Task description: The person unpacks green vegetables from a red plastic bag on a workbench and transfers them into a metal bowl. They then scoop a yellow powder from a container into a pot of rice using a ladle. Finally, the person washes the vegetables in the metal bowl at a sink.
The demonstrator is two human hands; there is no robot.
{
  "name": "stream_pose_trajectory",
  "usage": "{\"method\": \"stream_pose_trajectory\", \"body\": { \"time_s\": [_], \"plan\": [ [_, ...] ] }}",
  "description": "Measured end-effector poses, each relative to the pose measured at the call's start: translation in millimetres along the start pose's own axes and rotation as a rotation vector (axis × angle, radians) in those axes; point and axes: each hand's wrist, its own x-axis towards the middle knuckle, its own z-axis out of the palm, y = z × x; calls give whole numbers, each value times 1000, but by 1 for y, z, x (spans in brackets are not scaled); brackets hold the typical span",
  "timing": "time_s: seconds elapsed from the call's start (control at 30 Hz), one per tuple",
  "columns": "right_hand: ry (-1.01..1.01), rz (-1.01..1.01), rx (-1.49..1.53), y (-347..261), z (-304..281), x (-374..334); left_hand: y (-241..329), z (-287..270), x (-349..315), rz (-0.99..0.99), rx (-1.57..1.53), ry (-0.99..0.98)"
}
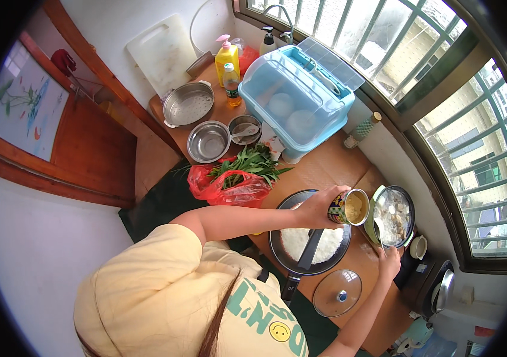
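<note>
My left hand (pixel 319 209) is wrapped round an open tin can (pixel 339 209) with a patterned label. Its mouth tilts towards the right, and yellowish powder shows inside. Close by on the right stands a pot with a pale green rim (pixel 373 202), full of cloudy whitish food with pieces in it. A spoon (pixel 382 233) leans into the pot at its near left edge, its handle gripped in my right hand (pixel 389 263). Partly under my left hand, a black frying pan (pixel 273 241) holds white rice (pixel 327 244). A flat black utensil (pixel 308 253) lies over the rice.
A round glass lid (pixel 328 302) lies near the pan. Leafy greens (pixel 247 166) stick out of a red plastic bag (pixel 214 189). Metal bowls (pixel 207 143), bottles (pixel 227 59) and a blue lidded dish box (pixel 301 128) stand further back. A small black appliance (pixel 426 288) sits at right.
</note>
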Motion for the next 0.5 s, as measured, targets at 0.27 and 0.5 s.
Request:
{"method": "stream_pose_trajectory", "body": {
  "time_s": [0.27,0.5],
  "plan": [
    [-46,212,-184,-22,-8,12,-13,-46,-26,-50,49,59],
    [160,-94,227,-139,-25,24,-13,-111,-82,-215,121,161]
  ]
}}
